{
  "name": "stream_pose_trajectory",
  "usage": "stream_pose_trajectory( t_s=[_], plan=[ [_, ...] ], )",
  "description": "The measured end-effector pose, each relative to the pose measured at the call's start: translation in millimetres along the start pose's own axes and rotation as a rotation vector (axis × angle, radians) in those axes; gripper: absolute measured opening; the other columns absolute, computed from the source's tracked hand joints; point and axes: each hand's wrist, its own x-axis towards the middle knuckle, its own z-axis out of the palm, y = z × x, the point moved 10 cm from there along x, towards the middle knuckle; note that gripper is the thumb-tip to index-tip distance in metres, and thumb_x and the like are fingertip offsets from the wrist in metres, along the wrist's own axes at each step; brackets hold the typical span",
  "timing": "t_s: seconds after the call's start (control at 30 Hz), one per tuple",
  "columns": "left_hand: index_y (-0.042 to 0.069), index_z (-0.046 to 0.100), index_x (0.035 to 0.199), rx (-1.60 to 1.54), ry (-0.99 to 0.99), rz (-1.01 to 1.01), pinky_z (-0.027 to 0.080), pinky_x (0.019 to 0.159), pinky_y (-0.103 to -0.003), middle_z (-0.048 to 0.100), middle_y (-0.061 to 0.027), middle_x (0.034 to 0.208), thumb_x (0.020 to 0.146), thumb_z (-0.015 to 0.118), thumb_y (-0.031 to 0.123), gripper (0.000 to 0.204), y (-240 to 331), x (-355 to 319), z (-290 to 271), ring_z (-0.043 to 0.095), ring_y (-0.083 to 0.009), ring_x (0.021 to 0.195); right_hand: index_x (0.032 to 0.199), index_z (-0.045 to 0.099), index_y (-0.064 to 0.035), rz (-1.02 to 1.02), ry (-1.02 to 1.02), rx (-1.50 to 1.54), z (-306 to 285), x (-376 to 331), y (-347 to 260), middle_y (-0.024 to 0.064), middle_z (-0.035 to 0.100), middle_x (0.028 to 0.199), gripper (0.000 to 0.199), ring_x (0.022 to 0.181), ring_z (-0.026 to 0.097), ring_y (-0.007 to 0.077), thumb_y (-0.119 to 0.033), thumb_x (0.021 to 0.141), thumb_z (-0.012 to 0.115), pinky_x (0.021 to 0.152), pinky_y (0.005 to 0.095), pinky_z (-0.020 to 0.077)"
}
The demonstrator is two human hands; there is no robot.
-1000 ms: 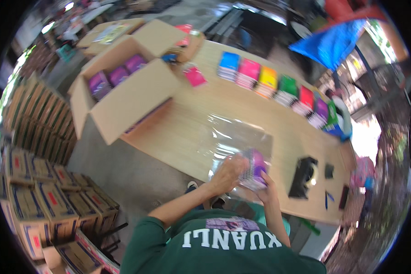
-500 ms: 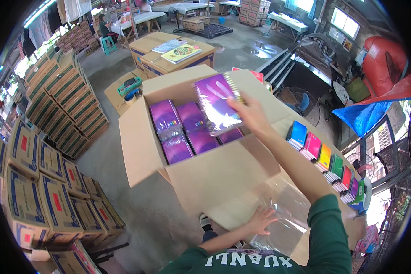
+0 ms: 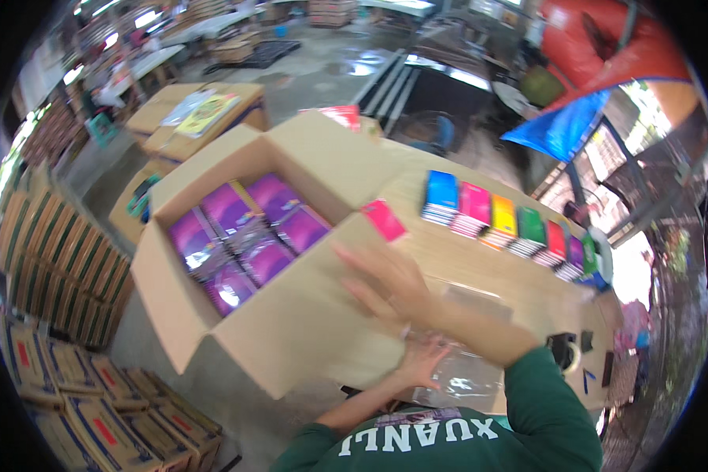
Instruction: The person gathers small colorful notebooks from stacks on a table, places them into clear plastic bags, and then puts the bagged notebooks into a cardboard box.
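Observation:
A large open cardboard box (image 3: 307, 315) stands at the left end of a wooden table (image 3: 511, 267), filled with shiny purple packets (image 3: 244, 236). My right hand (image 3: 385, 279) is blurred above the box's near flap, empty with fingers spread. My left hand (image 3: 422, 359) rests flat on a stack of clear plastic bags (image 3: 464, 377) at the table's near edge. A row of coloured booklet stacks (image 3: 511, 224) runs along the far side. A single pink booklet (image 3: 384, 220) lies by the box.
Several printed cartons (image 3: 63, 259) are stacked on the floor at left and lower left. More open boxes (image 3: 197, 118) stand behind. A tape dispenser (image 3: 562, 350) sits at the table's right end. A blue tarp (image 3: 566, 126) hangs at the back right.
My right hand has let go of the purple packet in the box and is pulling back over the flap, empty. The left hand stayed on the plastic bags.

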Motion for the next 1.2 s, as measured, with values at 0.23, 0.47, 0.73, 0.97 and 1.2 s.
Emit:
stream_pose_trajectory(
  t_s=[0.23,0.47,0.73,0.97,1.2],
  plan=[
    [0.029,0.043,0.144,0.134,0.044,-0.030,0.013,0.105,-0.078,0.027,-0.0109,0.154,0.053,0.080,0.067,0.106,22,18,5,0.016,-0.0356,0.147,0.139,0.051,-0.0274,0.650,-0.610,-0.505,-111,-488,2,0.0113,0.046,0.142,0.065,0.128,0.044,0.0360,-0.036,0.079,0.073,0.095,0.0569,0.0412],
    [0.034,0.061,0.128,0.250,-0.210,-0.075,0.014,0.099,-0.082,0.048,-0.0061,0.142,0.056,0.077,0.071,0.082,13,49,-11,0.043,-0.0304,0.134,0.122,0.065,-0.0196,0.945,-0.441,-0.121,-172,-510,62,0.0114,0.065,0.112,0.040,0.100,0.062,0.0322,-0.038,0.087,0.067,0.080,0.0471,0.0498],
    [0.007,0.071,0.115,-0.041,1.208,-0.663,0.045,0.098,-0.039,0.055,-0.0212,0.125,0.071,0.085,0.029,0.051,-202,196,-306,0.055,-0.0332,0.112,0.088,0.071,-0.0006,0.712,0.125,-0.229,-161,-182,356,0.0220,0.061,0.082,0.029,0.099,0.056,0.0367,-0.029,0.083,0.072,0.080,0.0472,0.0454],
    [0.014,0.076,0.107,-0.223,0.867,-0.691,0.041,0.105,-0.046,0.041,-0.0212,0.142,0.067,0.087,0.024,0.043,-250,301,-259,0.047,-0.0370,0.127,0.108,0.066,-0.0031,1.423,0.137,-0.572,-170,-185,494,0.0191,0.046,0.130,0.034,0.118,0.048,0.0355,-0.019,0.079,0.069,0.093,0.0498,0.0456],
    [0.002,0.050,0.132,-1.073,0.733,-0.475,0.053,0.091,-0.047,0.057,-0.0197,0.126,0.085,0.075,0.032,0.061,-238,306,-259,0.060,-0.0315,0.112,0.106,0.062,-0.0006,0.989,0.540,0.016,-170,-176,477,0.0145,0.068,0.090,0.047,0.087,0.068,0.0294,-0.026,0.073,0.083,0.077,0.0388,0.0537]
  ],
)
